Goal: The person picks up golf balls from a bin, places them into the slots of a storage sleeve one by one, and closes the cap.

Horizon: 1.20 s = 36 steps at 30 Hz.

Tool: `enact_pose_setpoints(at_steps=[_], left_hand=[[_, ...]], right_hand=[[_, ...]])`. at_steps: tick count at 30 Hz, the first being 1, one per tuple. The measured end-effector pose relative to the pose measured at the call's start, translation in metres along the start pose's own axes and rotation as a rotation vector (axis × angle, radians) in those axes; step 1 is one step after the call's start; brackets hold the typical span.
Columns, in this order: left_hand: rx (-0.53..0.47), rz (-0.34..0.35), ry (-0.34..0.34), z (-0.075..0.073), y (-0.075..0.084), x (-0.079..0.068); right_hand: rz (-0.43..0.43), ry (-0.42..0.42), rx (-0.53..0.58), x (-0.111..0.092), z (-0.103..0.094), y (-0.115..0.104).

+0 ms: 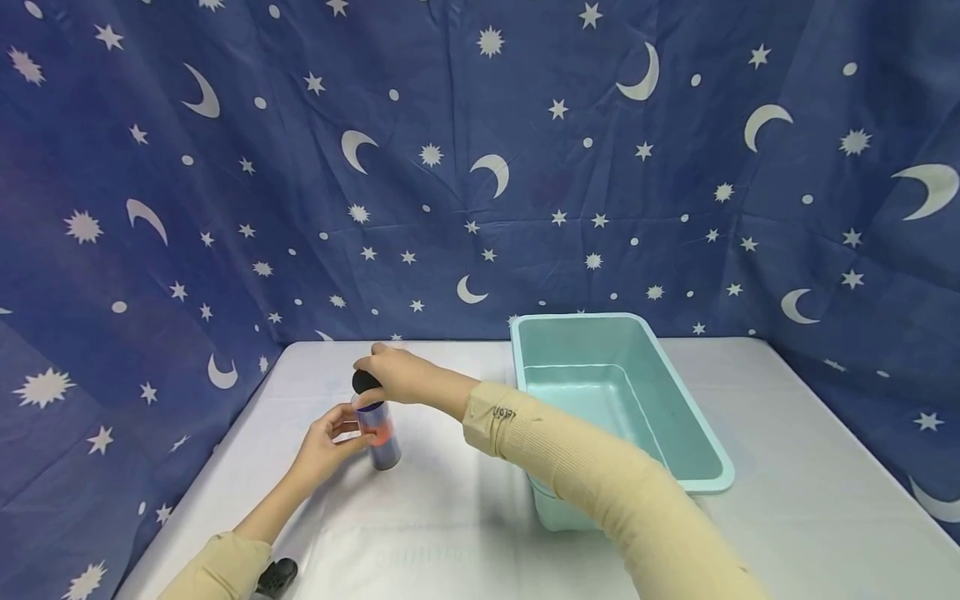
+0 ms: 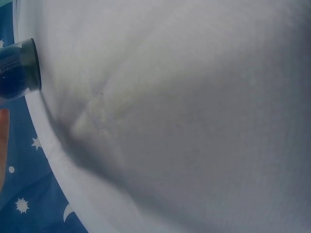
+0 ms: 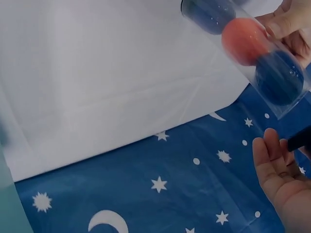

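A clear tube (image 1: 386, 455) with colored balls inside stands nearly upright at the left of the table. In the right wrist view an orange ball (image 3: 243, 41) sits between two blue ones. My left hand (image 1: 324, 446) grips the tube's side, thumb in front and fingers behind. Just above the tube's upper end, my right hand (image 1: 400, 375) holds a round black cap (image 1: 365, 382) by its edge. A gap separates cap and tube in the right wrist view. The left wrist view catches only one tube end (image 2: 31, 65) and a fingertip.
An aqua plastic bin (image 1: 622, 400) stands right of center, partly behind my right sleeve. A black object (image 1: 277, 577) lies beside my left sleeve, partly hidden. White cloth (image 1: 420, 533) covers the table, and a blue star-and-moon curtain (image 1: 450, 208) hangs behind it.
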<state>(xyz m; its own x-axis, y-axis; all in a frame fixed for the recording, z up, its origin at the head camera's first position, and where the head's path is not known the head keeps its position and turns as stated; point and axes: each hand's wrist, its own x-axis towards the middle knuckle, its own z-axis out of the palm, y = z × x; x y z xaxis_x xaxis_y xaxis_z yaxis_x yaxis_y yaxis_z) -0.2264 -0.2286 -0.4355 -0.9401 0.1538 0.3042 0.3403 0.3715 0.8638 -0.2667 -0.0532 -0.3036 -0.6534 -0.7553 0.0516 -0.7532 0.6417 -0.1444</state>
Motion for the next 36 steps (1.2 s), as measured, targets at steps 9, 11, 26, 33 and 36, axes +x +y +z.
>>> enact_pose_setpoints(at_steps=[9,11,26,33,36], left_hand=[[-0.015,0.012,0.002,0.001,0.001,-0.001],[-0.024,0.028,0.001,0.001,0.001,-0.001],[-0.047,0.094,-0.002,0.004,-0.001,0.001],[-0.024,0.111,-0.002,0.003,-0.007,0.003],[-0.016,0.118,0.0,0.001,-0.007,0.003]], right_hand=[[0.003,0.039,0.113,0.001,0.01,0.002],[-0.01,0.048,0.147,0.002,0.012,0.003],[-0.046,0.02,0.065,0.008,0.014,0.004],[-0.006,-0.039,0.002,0.014,0.009,-0.001],[-0.003,-0.054,-0.006,0.015,0.007,-0.003]])
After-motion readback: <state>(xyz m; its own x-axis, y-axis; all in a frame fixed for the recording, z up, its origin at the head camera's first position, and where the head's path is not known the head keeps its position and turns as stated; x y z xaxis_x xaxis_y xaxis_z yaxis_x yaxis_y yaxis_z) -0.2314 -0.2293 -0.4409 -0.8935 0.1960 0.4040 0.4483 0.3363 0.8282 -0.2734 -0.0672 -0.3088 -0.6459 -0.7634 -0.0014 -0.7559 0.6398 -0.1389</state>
